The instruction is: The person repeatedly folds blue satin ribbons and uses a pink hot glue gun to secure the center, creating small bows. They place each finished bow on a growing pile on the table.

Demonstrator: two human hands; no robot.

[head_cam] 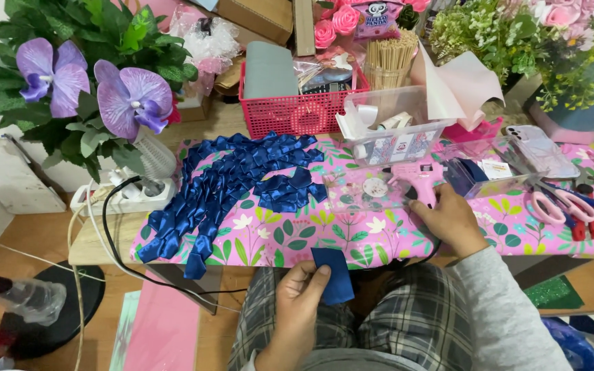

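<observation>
Grey long sleeve [510, 309] on the right arm, grey plaid trousers [407, 323], bare hands without rings

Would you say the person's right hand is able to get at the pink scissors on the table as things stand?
Probably yes. The right hand rests on the pink glue gun, and the pink scissors lie just to its right on the flowered tablecloth, with nothing standing between them.

The left hand [295, 302] holds a blue ribbon piece [333, 273]. The right hand [450, 220] grips the pink glue gun [417, 178] on the counter [324, 237].
</observation>
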